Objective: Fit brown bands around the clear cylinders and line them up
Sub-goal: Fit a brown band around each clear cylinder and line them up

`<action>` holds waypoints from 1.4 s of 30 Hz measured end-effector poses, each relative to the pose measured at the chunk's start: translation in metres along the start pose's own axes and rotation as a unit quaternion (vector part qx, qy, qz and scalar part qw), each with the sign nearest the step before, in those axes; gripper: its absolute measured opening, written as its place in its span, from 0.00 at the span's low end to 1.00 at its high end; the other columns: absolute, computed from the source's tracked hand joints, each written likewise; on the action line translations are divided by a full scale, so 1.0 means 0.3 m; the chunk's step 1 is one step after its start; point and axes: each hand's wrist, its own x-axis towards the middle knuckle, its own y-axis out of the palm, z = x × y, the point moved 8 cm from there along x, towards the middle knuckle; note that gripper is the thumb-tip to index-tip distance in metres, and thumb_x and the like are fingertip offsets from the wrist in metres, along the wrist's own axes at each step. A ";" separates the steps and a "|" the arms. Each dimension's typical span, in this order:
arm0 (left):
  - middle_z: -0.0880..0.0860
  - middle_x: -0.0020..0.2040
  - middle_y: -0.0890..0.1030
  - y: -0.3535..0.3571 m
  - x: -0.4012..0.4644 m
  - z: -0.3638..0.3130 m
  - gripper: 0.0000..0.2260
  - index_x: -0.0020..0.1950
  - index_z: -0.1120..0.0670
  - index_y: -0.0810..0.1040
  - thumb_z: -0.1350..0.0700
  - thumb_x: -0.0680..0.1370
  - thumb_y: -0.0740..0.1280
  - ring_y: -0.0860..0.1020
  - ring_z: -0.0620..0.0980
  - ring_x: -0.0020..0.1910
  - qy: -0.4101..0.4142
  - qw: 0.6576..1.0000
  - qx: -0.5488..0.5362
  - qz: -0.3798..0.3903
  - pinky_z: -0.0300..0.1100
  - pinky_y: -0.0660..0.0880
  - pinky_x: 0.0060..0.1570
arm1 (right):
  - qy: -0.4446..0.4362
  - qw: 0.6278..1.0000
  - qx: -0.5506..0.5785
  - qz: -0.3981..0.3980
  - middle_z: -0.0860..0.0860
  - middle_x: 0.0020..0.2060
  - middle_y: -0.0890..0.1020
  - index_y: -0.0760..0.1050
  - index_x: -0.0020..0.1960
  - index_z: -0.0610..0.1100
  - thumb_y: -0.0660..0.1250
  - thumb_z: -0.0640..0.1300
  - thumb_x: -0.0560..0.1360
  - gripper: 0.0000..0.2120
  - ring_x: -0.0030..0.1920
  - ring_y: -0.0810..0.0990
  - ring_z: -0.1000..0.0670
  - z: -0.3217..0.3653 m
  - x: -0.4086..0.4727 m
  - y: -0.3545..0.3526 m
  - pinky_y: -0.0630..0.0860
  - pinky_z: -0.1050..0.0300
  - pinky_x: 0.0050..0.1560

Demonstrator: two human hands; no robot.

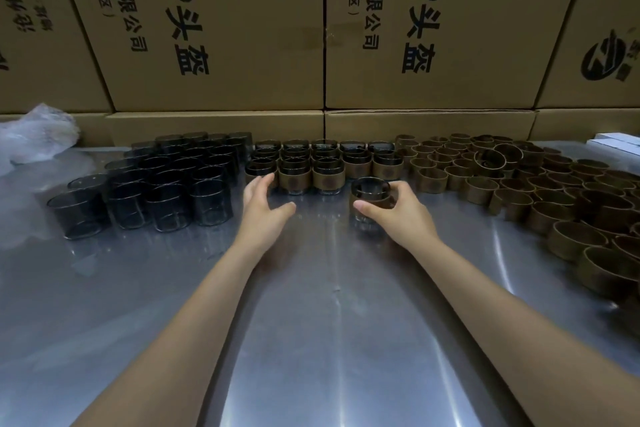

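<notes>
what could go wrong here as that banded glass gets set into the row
1. The right hand grips the banded cylinder close in front of the finished rows; sliding it in carelessly could knock neighbours out of line.
2. The left hand touches the front-left banded cylinder, with the bare cylinders just beside it; a sideways bump might topple some.

Two bare forearms, no sleeves, slender fingers

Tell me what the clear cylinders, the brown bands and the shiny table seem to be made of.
Clear cylinders: probably glass or hard plastic; see-through, with glinting rims.
Brown bands: likely card or paper; matte, thin-walled open rings.
Shiny table: apparently steel sheet; grey, with streaked reflections.
</notes>
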 end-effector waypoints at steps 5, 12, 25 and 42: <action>0.49 0.78 0.45 0.003 0.116 0.053 0.34 0.78 0.47 0.55 0.55 0.77 0.69 0.53 0.51 0.76 -0.023 1.000 0.011 0.005 0.39 0.58 0.63 | 0.032 0.999 -0.019 -0.021 0.47 0.70 0.68 0.62 0.74 0.51 0.68 0.67 0.69 0.39 0.65 0.73 0.44 -0.015 0.147 0.021 0.75 0.47 0.57; 0.50 0.78 0.44 0.018 0.173 0.082 0.33 0.77 0.49 0.58 0.55 0.76 0.70 0.53 0.52 0.76 -0.011 0.999 0.047 -0.005 0.45 0.59 0.70 | 0.040 0.996 -0.064 -0.037 0.48 0.73 0.66 0.59 0.76 0.51 0.66 0.66 0.71 0.39 0.68 0.71 0.42 -0.013 0.235 0.041 0.75 0.46 0.58; 0.53 0.75 0.50 0.012 0.165 0.066 0.26 0.72 0.53 0.67 0.58 0.75 0.70 0.58 0.52 0.73 0.009 0.997 0.069 -0.038 0.33 0.56 0.60 | 0.036 0.990 -0.098 -0.090 0.46 0.66 0.74 0.63 0.71 0.44 0.67 0.65 0.71 0.38 0.63 0.75 0.42 0.010 0.204 0.030 0.77 0.46 0.55; 0.52 0.57 0.74 -0.131 -0.096 -0.041 0.11 0.58 0.55 0.77 0.62 0.77 0.63 0.74 0.50 0.57 0.132 0.958 0.247 -0.058 0.40 0.69 0.50 | -0.035 0.996 -0.063 -0.047 0.48 0.70 0.68 0.60 0.73 0.45 0.63 0.49 0.79 0.25 0.61 0.75 0.46 0.046 -0.100 -0.003 0.72 0.52 0.54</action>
